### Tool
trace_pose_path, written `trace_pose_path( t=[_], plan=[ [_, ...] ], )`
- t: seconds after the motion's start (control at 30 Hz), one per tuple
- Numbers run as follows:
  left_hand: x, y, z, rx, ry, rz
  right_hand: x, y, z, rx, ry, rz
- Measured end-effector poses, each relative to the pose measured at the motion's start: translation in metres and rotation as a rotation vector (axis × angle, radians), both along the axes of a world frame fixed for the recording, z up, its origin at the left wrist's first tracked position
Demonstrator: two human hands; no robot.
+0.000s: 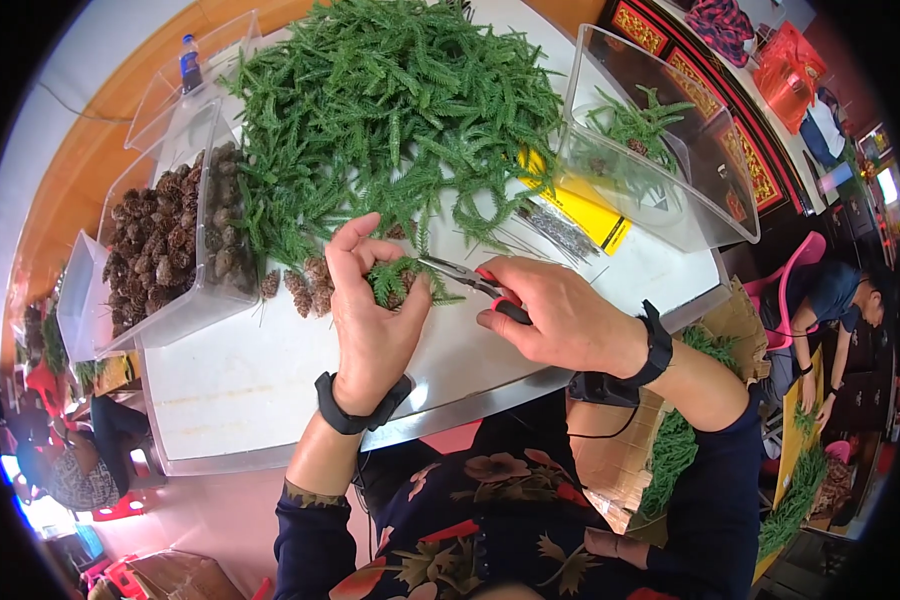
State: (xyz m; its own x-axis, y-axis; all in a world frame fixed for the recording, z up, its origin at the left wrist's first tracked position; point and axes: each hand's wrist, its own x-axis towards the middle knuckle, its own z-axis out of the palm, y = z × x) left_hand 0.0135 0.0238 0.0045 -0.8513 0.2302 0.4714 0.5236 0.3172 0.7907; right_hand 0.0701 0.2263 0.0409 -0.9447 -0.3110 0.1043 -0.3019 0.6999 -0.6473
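The left hand [368, 305] pinches a small green needle-leaved sprig [390, 282] between thumb and fingers, above the near middle of the white, metal-edged surface [240, 400]; something brown shows among its needles, partly hidden by the thumb. The right hand [560, 312] is closed around the red-and-black handles of slim grey metal pliers [478, 283], their tip pointing left, right beside the sprig; whether it touches is too small to tell. Just left of the left hand, a few loose brown pine cones [298, 292] lie on the surface. Farther left stands a clear, tapered plastic bin [170, 312] filled with many more brown cones [155, 240]. Beyond both hands spreads a large heap of green needle-leaved sprigs [390, 110]. At its right edge, a flat yellow packet [592, 212] lies beside a bundle of thin grey wires [558, 228]. Past these, a clear plastic container [715, 215] holds a few green sprigs [638, 125]. Off to the right, another person [830, 310] leans forward, arms reaching down toward more greenery [795, 490].
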Motion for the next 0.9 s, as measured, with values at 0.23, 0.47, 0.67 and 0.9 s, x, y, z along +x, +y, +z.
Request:
trace_pose_path(
  t=[0.23,0.47,0.67,0.9],
  plan=[
    [0.006,0.003,-0.003,-0.026,0.125,-0.047,0.000,-0.011,-0.003,0.028,-0.154,-0.059],
    [0.008,0.004,-0.007,-0.039,0.101,-0.047,-0.006,-0.012,-0.008,0.089,-0.146,-0.051],
    [0.004,-0.002,-0.001,0.131,-0.160,-0.085,-0.010,0.000,-0.005,0.033,0.016,-0.003],
    [-0.001,-0.007,0.013,0.647,-0.822,-0.374,-0.016,0.009,-0.002,-0.075,0.030,0.112]
  ],
)
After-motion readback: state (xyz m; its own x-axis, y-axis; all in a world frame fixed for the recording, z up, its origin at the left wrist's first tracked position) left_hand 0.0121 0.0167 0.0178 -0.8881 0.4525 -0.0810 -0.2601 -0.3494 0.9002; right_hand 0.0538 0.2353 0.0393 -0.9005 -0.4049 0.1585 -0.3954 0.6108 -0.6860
